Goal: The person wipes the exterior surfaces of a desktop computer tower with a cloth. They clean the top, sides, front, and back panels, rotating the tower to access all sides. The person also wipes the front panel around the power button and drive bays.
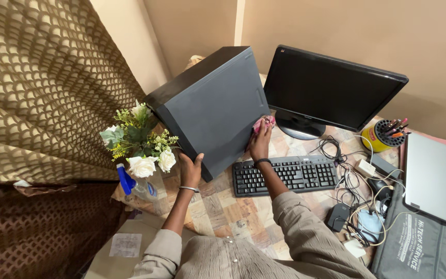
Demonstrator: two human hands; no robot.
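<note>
Grey-beige sleeves (305, 237) are filling the near edge of the view, and the person's body below them is being cut off by the frame. Both arms are reaching away over a patterned surface (223, 206). Left hand (191, 170) is gripping the near lower corner of a dark computer tower (212, 108), fingers wrapping the edge with the thumb showing on the grey side panel. That tower is standing tilted on the far left part of the surface, leaning toward the wall. Right hand (260, 143) is pressing a pink cloth (264, 124) against the tower's side panel, near its right lower edge; the cloth is mostly hidden under the fingers, so only a crumpled bit is showing.

Just right of the tower a black monitor (331, 88) is standing with its screen dark, and a black keyboard (285, 175) is lying in front of it, partly crossed by the right forearm. Left of the tower, white artificial flowers (140, 144) are hiding most of a clear spray bottle (140, 186) with a blue trigger. Further right, tangled cables (357, 191) are lying near a yellow pen holder (385, 135), a closed laptop (434, 178) and a grey bag (419, 248), the last two running off the frame's edge.
</note>
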